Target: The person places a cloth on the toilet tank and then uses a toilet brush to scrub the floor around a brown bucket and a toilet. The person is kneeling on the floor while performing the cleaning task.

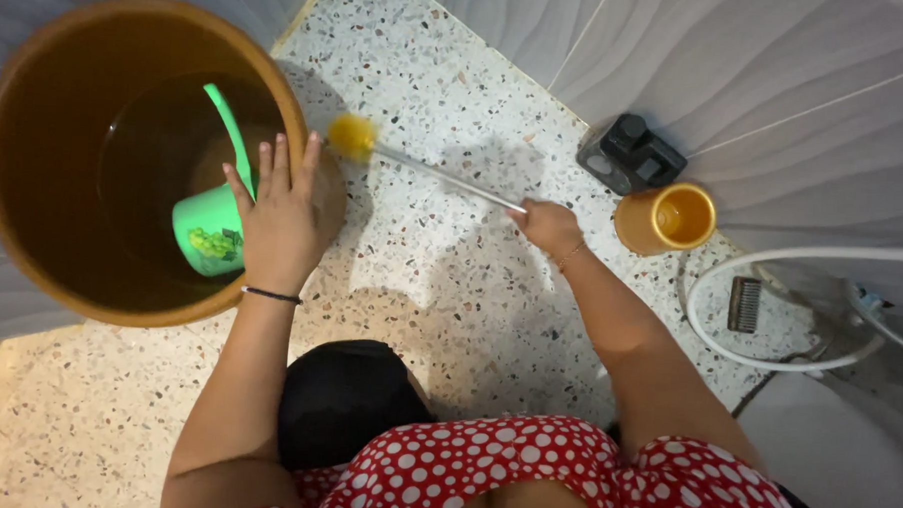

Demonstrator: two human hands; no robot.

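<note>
My left hand lies flat with fingers spread on the rim of a large brown bucket that holds water. A green mug with a long green handle floats inside, just left of that hand. My right hand grips the end of a thin metal-handled brush. Its yellow bristle head rests on the speckled floor beside the bucket's right side.
A small orange cup and a black boxy object stand by the grey tiled wall. A white hose loops around a floor drain grate. A white fixture edge sits lower right.
</note>
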